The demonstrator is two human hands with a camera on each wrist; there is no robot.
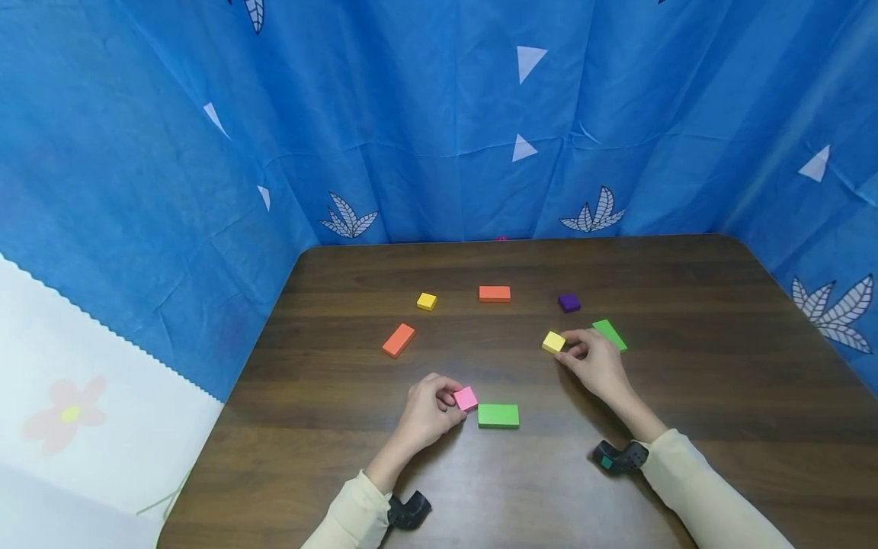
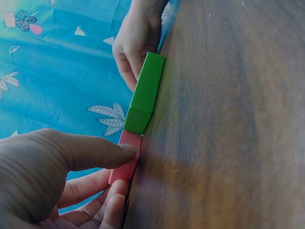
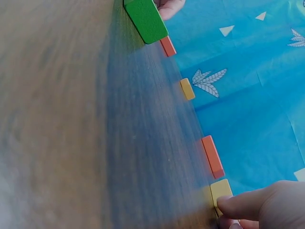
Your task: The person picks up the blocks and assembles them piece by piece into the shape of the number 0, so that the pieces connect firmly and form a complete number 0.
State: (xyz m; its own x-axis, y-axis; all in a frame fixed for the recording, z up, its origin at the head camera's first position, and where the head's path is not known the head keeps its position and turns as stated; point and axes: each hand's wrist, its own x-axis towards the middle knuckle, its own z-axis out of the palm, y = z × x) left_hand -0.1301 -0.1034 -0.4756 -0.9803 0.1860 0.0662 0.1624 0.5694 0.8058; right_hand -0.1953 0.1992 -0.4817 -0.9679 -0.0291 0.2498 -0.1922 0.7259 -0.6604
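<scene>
A small pink block (image 1: 466,399) is pinched between the thumb and fingers of my left hand (image 1: 428,412). It sits on the table against the left end of a green rectangular block (image 1: 498,416); in the left wrist view the pink block (image 2: 126,160) meets the green block (image 2: 145,93) end to end. Farther right, my right hand (image 1: 598,364) pinches a small yellow block (image 1: 553,342) between thumb and fingers. In the right wrist view the thumb lies on this yellow block (image 3: 220,193). Just behind the right hand lies another green block (image 1: 610,335), partly covered by it.
Along the far side of the brown wooden table (image 1: 329,457) lie a yellow block (image 1: 427,302), an orange block (image 1: 495,294) and a purple block (image 1: 569,303). A second orange block (image 1: 398,341) lies angled at the left. A blue curtain (image 1: 425,114) hangs behind the table.
</scene>
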